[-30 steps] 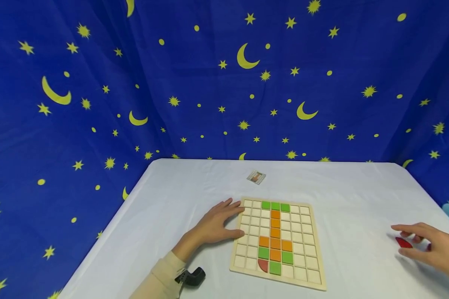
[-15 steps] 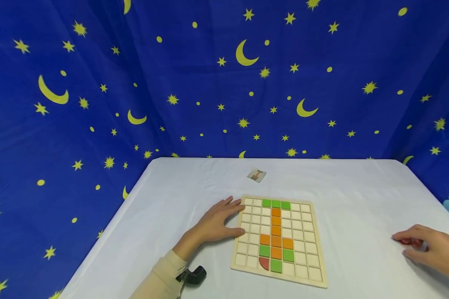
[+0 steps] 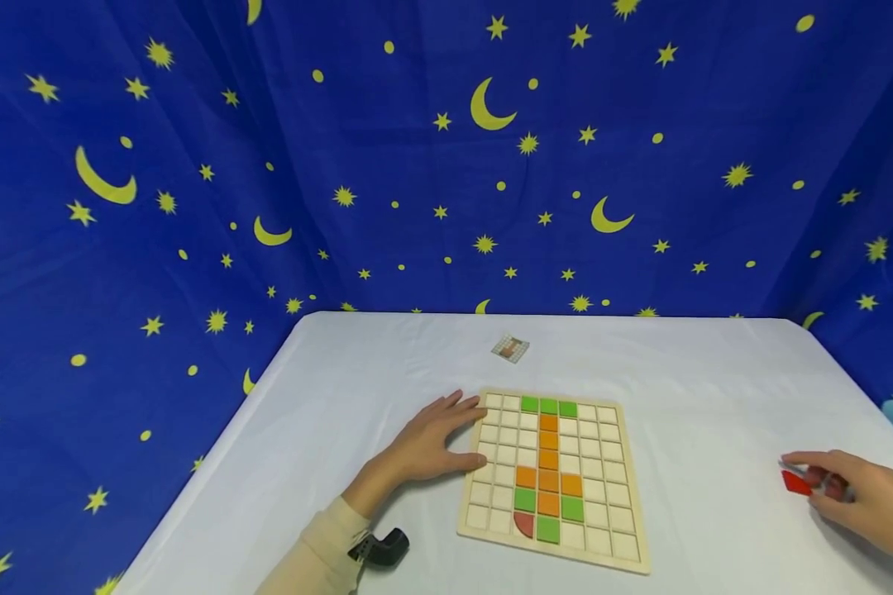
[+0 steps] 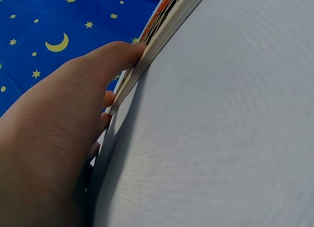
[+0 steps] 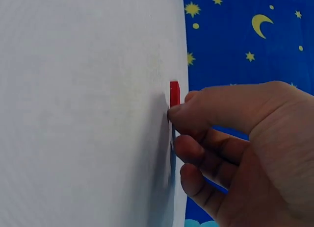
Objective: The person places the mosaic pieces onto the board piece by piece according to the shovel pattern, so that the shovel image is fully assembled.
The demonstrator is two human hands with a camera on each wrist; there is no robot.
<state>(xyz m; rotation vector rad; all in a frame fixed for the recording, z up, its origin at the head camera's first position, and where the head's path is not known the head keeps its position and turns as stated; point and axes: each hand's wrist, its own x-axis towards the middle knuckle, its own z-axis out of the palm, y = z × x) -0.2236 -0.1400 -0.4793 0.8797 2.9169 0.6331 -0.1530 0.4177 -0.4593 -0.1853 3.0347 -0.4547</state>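
My left hand (image 3: 433, 445) lies spread at the left side of a wooden grid board (image 3: 625, 463), its thumb and fingertips touching the rim. Seen from the left wrist, the thumb (image 4: 115, 60) presses along the board's edge (image 4: 147, 60). Set in the grid are orange tiles (image 3: 548, 459), green tiles (image 3: 547, 529) and a red quarter-circle tile (image 3: 524, 524). Off to the right, my right hand (image 3: 859, 496) pinches another red tile (image 3: 795, 483) between thumb and fingers, close over the table. The right wrist view shows that tile (image 5: 174, 93) edge-on, its lower part hidden by the thumb.
A small pattern card (image 3: 510, 349) lies on the white tablecloth (image 3: 387, 372) behind the board. Blue curtain (image 3: 446, 165) with yellow moons and stars surrounds the table at the back and sides. A black wrist device (image 3: 383, 549) sits by the left sleeve.
My right fingers have closed round the red tile that lay under them and now hold it tilted at the fingertips. The left hand and the board have stayed put.
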